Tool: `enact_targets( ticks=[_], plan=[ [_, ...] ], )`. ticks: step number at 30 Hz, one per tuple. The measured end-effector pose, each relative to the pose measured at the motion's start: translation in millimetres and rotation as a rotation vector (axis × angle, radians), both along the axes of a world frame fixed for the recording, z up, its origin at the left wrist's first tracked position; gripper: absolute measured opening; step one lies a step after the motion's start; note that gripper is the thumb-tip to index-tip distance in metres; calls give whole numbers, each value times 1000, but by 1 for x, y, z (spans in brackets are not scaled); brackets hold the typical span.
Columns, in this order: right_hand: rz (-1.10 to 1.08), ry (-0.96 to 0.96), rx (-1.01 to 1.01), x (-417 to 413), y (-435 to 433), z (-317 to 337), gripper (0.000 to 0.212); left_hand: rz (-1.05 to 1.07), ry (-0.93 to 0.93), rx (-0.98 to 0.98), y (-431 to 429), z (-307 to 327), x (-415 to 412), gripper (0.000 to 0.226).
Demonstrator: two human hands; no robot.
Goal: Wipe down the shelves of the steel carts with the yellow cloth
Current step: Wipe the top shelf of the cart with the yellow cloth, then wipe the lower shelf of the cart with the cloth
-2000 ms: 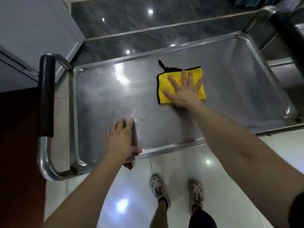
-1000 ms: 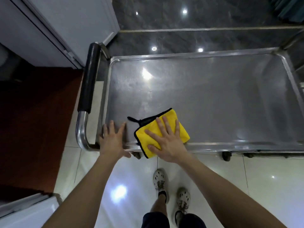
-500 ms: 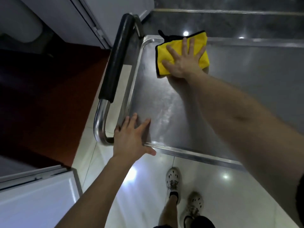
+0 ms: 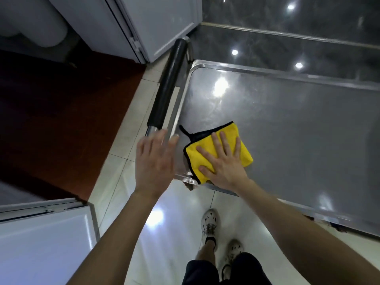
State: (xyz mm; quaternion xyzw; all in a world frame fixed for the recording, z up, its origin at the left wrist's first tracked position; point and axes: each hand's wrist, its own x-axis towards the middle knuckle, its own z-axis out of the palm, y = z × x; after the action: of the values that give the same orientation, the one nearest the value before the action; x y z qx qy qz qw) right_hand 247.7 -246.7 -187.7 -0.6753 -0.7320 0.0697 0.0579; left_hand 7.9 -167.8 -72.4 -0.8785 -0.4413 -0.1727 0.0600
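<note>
The folded yellow cloth (image 4: 241, 150), edged in black, lies on the near left corner of the steel cart's top shelf (image 4: 298, 136). My right hand (image 4: 223, 161) presses flat on the cloth with fingers spread. My left hand (image 4: 155, 161) hovers open and blurred just left of the shelf's corner, near the lower end of the cart's black-sleeved handle (image 4: 167, 87), holding nothing.
A white cabinet (image 4: 156, 23) stands beyond the handle and another white unit (image 4: 43, 243) at the near left. A dark red floor area (image 4: 61, 112) lies to the left. My feet (image 4: 209, 223) stand on pale glossy tiles in front of the cart.
My right hand has pulled the cloth from the shelf's far left corner back to the near left corner. My left hand has lifted off the shelf edge and moved toward the handle.
</note>
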Motion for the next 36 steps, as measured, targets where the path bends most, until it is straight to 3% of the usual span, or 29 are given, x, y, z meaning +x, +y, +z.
enact_targets(
  ticks=[2,5,10,15,18,21,24,27,28,30,32,36],
  plan=[
    [98,2,-6,1,-11,4,71,206,-83,-148,14,6,-11,54],
    [202,11,-22,2,-24,10,67,227,-166,-366,18,5,-16,63],
    [189,55,-50,-24,-47,24,49,213,-150,-313,30,4,-12,62],
    [121,180,-5,-51,-80,44,53,248,-82,-424,57,11,-6,64],
    [-137,461,-28,-55,-93,70,52,278,-157,-279,39,20,-10,54],
    [-583,927,-20,-57,-119,93,48,150,-375,-215,-28,10,-20,31],
    [-1022,1550,-168,-54,-148,107,41,122,-467,-453,-104,-11,-30,24],
    [-1222,2038,-264,-55,-183,106,54,184,-500,-1013,-160,-23,-29,8],
    [-1243,2120,-249,-59,-194,105,60,176,-519,-1205,-174,-22,-25,8],
    [-1273,2190,-218,-70,-215,99,66,107,-542,-1397,-200,-19,-17,31],
    [-1289,2204,-218,-87,-233,89,63,78,-555,-1453,-225,-20,-6,41],
    [-1245,2112,-313,-127,-264,73,60,119,-467,-1430,-254,-36,7,23]
  ],
)
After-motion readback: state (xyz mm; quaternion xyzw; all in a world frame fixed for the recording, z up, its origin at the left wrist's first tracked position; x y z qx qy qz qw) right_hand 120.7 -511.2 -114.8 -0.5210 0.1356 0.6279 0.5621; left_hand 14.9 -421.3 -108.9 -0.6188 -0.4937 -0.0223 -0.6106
